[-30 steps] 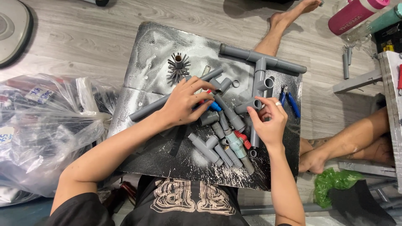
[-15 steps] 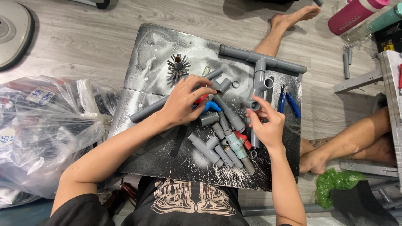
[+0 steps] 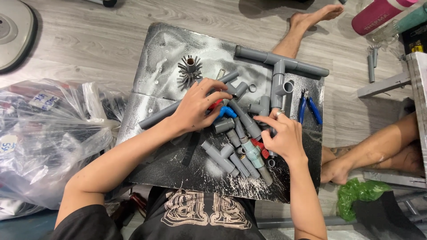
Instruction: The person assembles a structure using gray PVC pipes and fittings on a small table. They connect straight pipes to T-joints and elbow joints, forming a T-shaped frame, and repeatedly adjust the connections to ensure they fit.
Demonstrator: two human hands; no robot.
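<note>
Grey plastic pipe fittings (image 3: 240, 146) are seen heaped at centre frame on a black board (image 3: 169, 169) streaked w/ white, laid on a wood floor (image 3: 89, 35). Left hand (image 3: 198, 106) is placed over the heap's upper-left part, fingers curled and pinched on a small red piece (image 3: 215, 105), just beside a blue elbow (image 3: 227, 111); a long grey pipe (image 3: 155, 119) is crossed under its wrist. Right hand (image 3: 282, 135) is set at centre-right, fingers bent & closed on a grey fitting mostly hidden by the palm; which one cannot be told. A ring is worn on one finger.

Just below the hands, a pale green valve w/ red handle (image 3: 255, 153) lies among short grey tubes. A grey tee assembly (image 3: 278, 66) sits at upper right of the board, blue-handled pliers (image 3: 309, 106) beside it. A dark spiky round part (image 3: 190, 70) stands upper centre. Clear plastic bags (image 3: 44, 133) are piled at left of frame; a green bag (image 3: 356, 193) lower right; a pink bottle (image 3: 378, 15) top right.
</note>
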